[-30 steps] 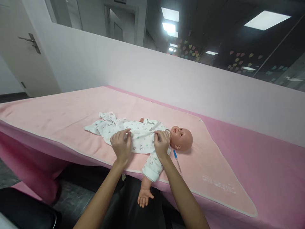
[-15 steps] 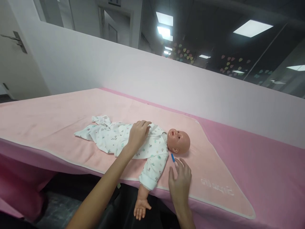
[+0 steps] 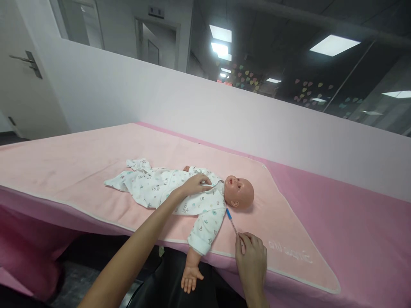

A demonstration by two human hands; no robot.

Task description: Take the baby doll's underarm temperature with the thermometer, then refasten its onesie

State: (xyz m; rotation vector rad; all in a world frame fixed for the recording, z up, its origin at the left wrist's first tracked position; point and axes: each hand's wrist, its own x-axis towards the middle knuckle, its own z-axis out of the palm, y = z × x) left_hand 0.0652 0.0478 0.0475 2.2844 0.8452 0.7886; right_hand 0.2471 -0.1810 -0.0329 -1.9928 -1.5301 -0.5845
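A baby doll [image 3: 239, 193] in a white printed sleepsuit [image 3: 167, 190] lies on its back on a light pink blanket [image 3: 96, 162], head to the right. One doll arm hangs over the table's near edge. My left hand [image 3: 196, 185] lies on the doll's chest near the collar, fingers stretched out flat on the fabric. My right hand [image 3: 252, 254] is at the near edge, its fingertips pinched on the lower end of a thin thermometer with a blue tip [image 3: 231, 220] that lies beside the doll's shoulder.
The blanket covers a table draped in darker pink cloth [image 3: 353, 222]. A low white partition wall [image 3: 224, 115] runs behind it, with dark glass above. A door with a handle [image 3: 30, 64] stands at the far left.
Both hands let go of the sleepsuit front. My left hand moved up onto the doll's chest. My right hand dropped to the near edge and closed its fingertips on the thermometer.
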